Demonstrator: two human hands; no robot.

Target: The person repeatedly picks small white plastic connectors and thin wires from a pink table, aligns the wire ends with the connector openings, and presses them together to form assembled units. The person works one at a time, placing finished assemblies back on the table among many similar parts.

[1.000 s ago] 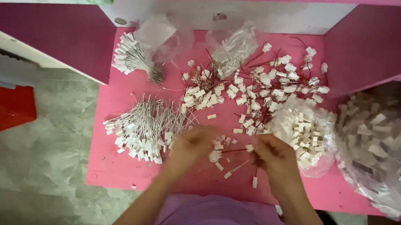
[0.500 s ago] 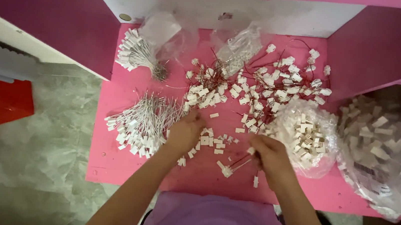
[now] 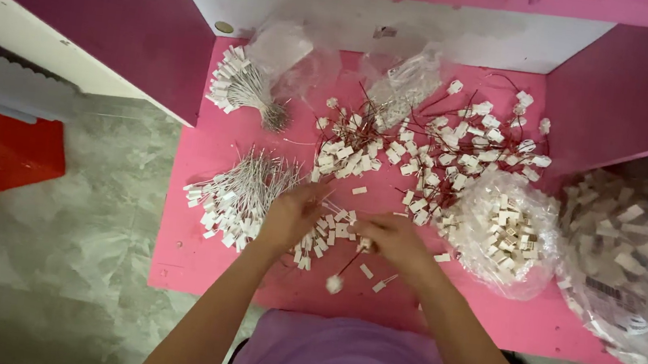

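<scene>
Left hand: I see my left hand (image 3: 290,217) at about 7 o'clock of the pink table (image 3: 185,260), fingers curled down together into the small pile of white connectors (image 3: 326,235); whether they pinch one piece I cannot tell.

Right hand: my right hand (image 3: 392,243) sits just beside it at 6 o'clock, fingertips drawn together over the same pile; what they clamp is hidden.

Where the pieces lie: the small pile rests between both hands, near the table's front edge, with a few strays toward 5 o'clock.

Handling: these look like tiny plastic housings on thin wire leads, so I judge them very light, stiff in the body, springy in the wire and prone to tangle. I would take one by the white housing, not the lead.

At 9 o'clock: a fanned bundle of white-wired connectors (image 3: 237,196), touching the left hand's side.

At 11 o'clock: a tied bundle (image 3: 237,87) beside a clear bag (image 3: 286,52).

At 12 to 1 o'clock: a loose heap of red-wired connectors (image 3: 433,150).

At 3 o'clock: an open plastic bag of white housings (image 3: 501,231), and a larger bag (image 3: 632,258) beyond the table's edge.

Floor, 9 o'clock: a red sheet (image 3: 6,154).
</scene>
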